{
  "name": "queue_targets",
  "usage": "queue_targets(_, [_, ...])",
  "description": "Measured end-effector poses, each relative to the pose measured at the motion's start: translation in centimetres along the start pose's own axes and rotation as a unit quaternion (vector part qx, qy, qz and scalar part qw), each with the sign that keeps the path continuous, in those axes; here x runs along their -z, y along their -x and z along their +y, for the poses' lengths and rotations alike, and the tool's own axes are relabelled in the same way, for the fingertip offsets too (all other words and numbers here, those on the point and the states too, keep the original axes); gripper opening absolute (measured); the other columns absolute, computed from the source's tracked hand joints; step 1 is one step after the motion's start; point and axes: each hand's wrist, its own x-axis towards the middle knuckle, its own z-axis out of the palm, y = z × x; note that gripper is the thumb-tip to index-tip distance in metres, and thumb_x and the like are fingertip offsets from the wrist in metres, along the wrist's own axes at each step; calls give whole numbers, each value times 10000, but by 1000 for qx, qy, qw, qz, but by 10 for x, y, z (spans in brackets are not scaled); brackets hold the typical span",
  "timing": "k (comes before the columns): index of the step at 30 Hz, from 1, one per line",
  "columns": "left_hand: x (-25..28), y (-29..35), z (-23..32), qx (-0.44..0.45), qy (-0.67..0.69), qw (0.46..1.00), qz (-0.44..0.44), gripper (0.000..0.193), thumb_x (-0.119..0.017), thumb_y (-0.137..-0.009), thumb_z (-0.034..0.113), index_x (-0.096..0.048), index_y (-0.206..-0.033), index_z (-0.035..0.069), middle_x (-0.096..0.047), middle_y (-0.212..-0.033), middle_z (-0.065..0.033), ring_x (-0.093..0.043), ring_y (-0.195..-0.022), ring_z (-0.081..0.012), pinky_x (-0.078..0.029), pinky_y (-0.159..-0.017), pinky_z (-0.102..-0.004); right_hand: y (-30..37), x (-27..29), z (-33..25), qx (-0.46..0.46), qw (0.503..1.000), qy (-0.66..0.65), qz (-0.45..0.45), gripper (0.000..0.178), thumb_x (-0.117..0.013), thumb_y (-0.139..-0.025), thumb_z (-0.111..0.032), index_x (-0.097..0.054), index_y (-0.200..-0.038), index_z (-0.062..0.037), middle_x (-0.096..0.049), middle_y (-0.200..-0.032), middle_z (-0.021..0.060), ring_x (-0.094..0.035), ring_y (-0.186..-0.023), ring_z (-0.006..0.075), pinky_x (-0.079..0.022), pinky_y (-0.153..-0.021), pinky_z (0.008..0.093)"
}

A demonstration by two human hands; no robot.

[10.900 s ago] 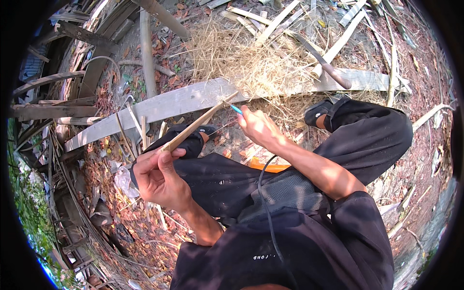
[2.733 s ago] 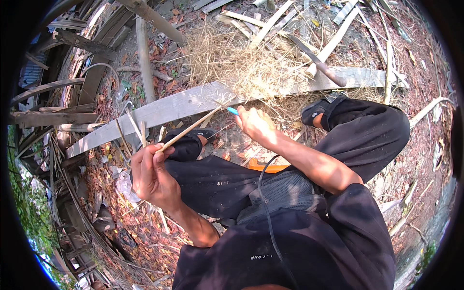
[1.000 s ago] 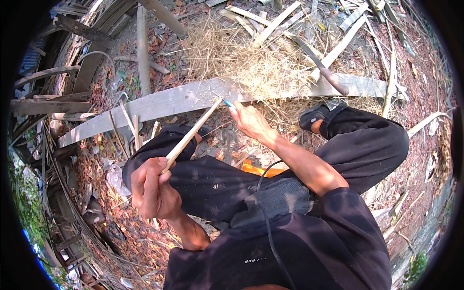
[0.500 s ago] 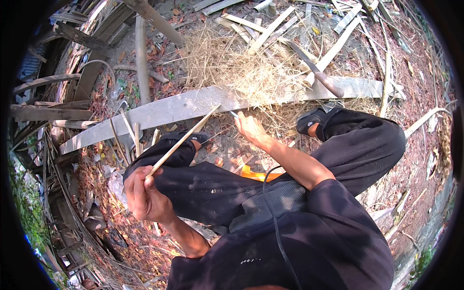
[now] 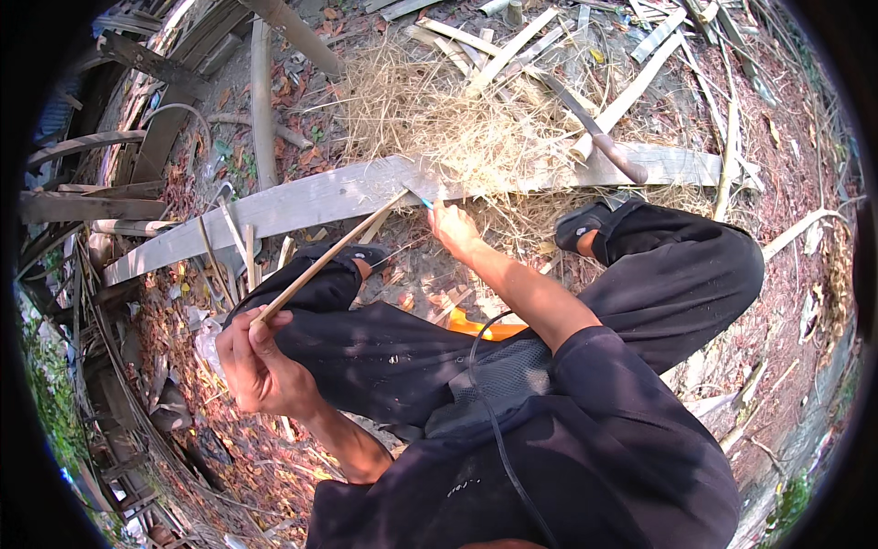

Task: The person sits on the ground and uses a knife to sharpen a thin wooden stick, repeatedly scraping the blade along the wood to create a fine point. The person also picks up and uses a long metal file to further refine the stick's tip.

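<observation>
My left hand [image 5: 263,364] is closed around the lower end of a thin bamboo stick [image 5: 334,254]. The stick slants up to the right, its far tip over the grey plank [image 5: 302,206]. Close to that tip, my right hand [image 5: 452,229] is closed on a slim tool with a blue part [image 5: 422,199]. Its narrow front end points at the stick's tip; whether they touch I cannot tell, and most of the tool is hidden in my fingers. Pale shavings [image 5: 494,137] cover the middle of the plank and the ground behind it.
A machete [image 5: 622,160] with a wooden handle lies across the plank's right part. Split bamboo strips [image 5: 617,105] are scattered behind. An orange object [image 5: 466,325] sits between my legs. A black cable [image 5: 485,393] hangs over my front. Wooden posts [image 5: 263,110] stand at the left.
The stick and both hands have shifted slightly left in view, the right hand a little upward. More of the blue part shows now. Both hands keep their hold.
</observation>
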Motion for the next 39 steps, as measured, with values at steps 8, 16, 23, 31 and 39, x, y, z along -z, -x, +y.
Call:
queue_targets(8, [5,1,-5,53,5,997,57,181,-552,-949,23,-627,-926,-141,-591,-840,-144,-626,-634,-174,-593,-569,-256,19,46,-53,-17,990,-134,-48,328,-427,-978,-315,-529,-1051,-12,-639,-855,295,-624,-832,481,-493,-760,544])
queue_targets(16, [1,0,-3,39,15,998,38,205,-536,-960,36,-620,-924,-147,-586,-863,-155,-624,-635,-182,-592,-570,-261,7,21,-22,-40,996,-67,-32,349,-445,-969,-325,-574,-987,-2,-652,-900,266,-642,-857,453,-513,-758,526])
queue_targets(23, [18,-1,-30,-61,7,998,-23,202,-539,-962,69,-621,-945,-115,-618,-878,-171,-624,-733,-237,-557,-610,-309,24,52,-40,69,996,-49,-3,336,-480,-963,-338,-559,-969,-11,-650,-789,252,-644,-776,446,-508,-710,533])
queue_targets(31, [18,5,-12,-74,24,995,-62,152,-603,-912,52,-634,-921,-96,-640,-852,-156,-629,-777,-248,-543,-652,-335,18,12,-14,46,999,6,1,342,-474,-963,-345,-559,-1009,-16,-639,-845,250,-644,-803,430,-524,-727,515])
queue_targets(39, [17,-8,-14,-69,56,993,-72,140,-610,-907,42,-642,-945,-88,-639,-866,-152,-631,-780,-245,-575,-659,-324,0,-3,-4,-15,1000,-15,13,366,-432,-971,-349,-599,-959,-24,-646,-963,264,-639,-917,435,-510,-810,509])
